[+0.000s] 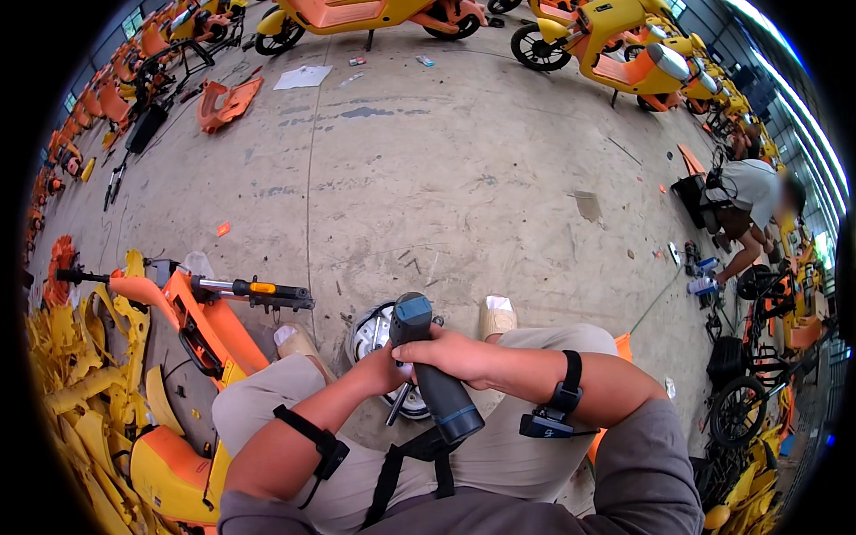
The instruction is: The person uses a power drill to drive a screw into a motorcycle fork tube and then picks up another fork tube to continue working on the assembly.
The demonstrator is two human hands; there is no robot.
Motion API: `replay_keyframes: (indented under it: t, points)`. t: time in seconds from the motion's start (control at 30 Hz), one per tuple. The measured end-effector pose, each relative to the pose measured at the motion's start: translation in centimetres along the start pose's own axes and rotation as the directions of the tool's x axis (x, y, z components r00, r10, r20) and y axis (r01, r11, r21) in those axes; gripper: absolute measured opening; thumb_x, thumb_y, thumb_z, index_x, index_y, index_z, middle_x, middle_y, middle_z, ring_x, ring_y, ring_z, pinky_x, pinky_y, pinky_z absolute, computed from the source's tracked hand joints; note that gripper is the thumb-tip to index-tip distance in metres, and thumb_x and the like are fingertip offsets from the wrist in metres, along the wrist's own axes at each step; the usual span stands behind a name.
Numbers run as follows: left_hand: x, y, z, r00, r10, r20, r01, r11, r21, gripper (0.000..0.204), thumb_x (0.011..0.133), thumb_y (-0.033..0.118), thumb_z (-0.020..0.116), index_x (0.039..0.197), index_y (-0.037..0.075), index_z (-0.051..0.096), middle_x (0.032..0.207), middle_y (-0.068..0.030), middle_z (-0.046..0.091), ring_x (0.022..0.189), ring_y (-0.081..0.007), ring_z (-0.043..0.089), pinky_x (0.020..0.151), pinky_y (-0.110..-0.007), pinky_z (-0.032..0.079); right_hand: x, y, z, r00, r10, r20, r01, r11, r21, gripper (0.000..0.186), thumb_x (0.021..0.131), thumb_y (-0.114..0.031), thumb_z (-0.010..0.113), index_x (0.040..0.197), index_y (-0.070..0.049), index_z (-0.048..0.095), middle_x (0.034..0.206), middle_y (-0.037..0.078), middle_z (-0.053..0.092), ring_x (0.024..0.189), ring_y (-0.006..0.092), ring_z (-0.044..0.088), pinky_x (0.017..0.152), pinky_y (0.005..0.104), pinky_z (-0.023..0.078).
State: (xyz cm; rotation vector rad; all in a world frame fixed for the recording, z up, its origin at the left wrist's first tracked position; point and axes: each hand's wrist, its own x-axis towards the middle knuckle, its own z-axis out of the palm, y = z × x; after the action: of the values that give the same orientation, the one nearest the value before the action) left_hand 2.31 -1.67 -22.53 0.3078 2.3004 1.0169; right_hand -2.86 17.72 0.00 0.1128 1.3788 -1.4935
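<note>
Left hand [379, 371]: toward 6 o'clock, fingers partly hidden. Left forearm [328, 401]: pointing to 2 o'clock. Right hand [456, 355]: close beside, fingers wrapped in a grip. Right forearm [526, 370]: pointing near 9 o'clock; right elbow [644, 385]: bent, at 4 o'clock.

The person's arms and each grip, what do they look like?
Grey sleeves end near the elbows. Each forearm wears a black strap with a black box and cable; the right box has a white mark. The left grip and right grip are gloveless.
</note>
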Motion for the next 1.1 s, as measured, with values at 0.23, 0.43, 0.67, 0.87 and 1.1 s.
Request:
replay_keyframes:
  t: [0.23, 0.43, 0.67, 0.87, 1.1]
  points:
    - [-0.6, 1.3, -0.7, 1.0, -0.007, 0.008, 0.007, 1.0, -0.002, 0.062, 0.085, 0.039, 0.065, 0.129, -0.002, 0.05, 0.118, -0.0254, 0.064, 0.109, -0.0387, 0.063, 0.092, -0.043, 0.051, 0.2, 0.1, 0.0, 1.0, 0.019, -0.018, -0.019, 1.0, -0.003, 0.047, 0.089, -0.029, 0.071, 0.122, -0.004, 0.048, 0.088, 0.006, 0.062, 0.073, 0.0131, 0.063, 0.061, 0.0295, 0.056]
    - [-0.9, 1.2, -0.9, 0.998, 0.046, -0.038, -0.049, 0.995, -0.088, 0.052, 0.087, 0.038, 0.06, 0.127, 0.005, 0.055, 0.116, -0.0238, 0.065, 0.11, -0.04, 0.062, 0.092, -0.044, 0.051, 0.1, 0.3, 0.2, 0.999, 0.027, -0.042, -0.029, 0.998, -0.06, 0.053, 0.088, -0.03, 0.072, 0.124, -0.003, 0.046, 0.088, 0.008, 0.064, 0.072, 0.0144, 0.064, 0.063, 0.0297, 0.056]
    - [-0.7, 1.4, -1.4, 1.0, 0.013, -0.002, -0.014, 0.989, -0.148, 0.039, 0.09, 0.032, 0.056, 0.121, 0.008, 0.061, 0.115, -0.0231, 0.065, 0.108, -0.0395, 0.062, 0.089, -0.044, 0.051, -0.1, -0.7, 0.1, 1.0, -0.012, 0.022, 0.012, 1.0, 0.015, 0.057, 0.086, -0.032, 0.071, 0.126, -0.003, 0.044, 0.083, 0.009, 0.064, 0.069, 0.0144, 0.063, 0.061, 0.0292, 0.053]
    - [-1.4, 2.2, -2.7, 0.997, 0.065, 0.04, -0.047, 0.933, -0.356, 0.043, 0.085, 0.013, 0.064, 0.126, 0.003, 0.057, 0.126, -0.0159, 0.062, 0.12, -0.0291, 0.058, 0.1, -0.038, 0.046, 0.7, 0.2, 0.3, 0.997, -0.068, -0.039, 0.068, 0.998, -0.009, 0.071, 0.084, -0.034, 0.073, 0.132, 0.005, 0.037, 0.089, 0.012, 0.063, 0.073, 0.0154, 0.062, 0.061, 0.0289, 0.052]
    - [-2.6, 5.8, -5.2, 0.978, 0.02, 0.208, 0.033, 0.968, -0.247, 0.046, 0.085, 0.011, 0.064, 0.13, 0.006, 0.055, 0.131, -0.0097, 0.058, 0.122, -0.0214, 0.055, 0.102, -0.034, 0.044, -0.3, 0.0, 0.3, 0.998, -0.036, -0.057, 0.024, 0.981, -0.194, 0.088, 0.075, -0.043, 0.071, 0.137, 0.009, 0.035, 0.108, 0.021, 0.063, 0.095, 0.0259, 0.063, 0.079, 0.0348, 0.051]
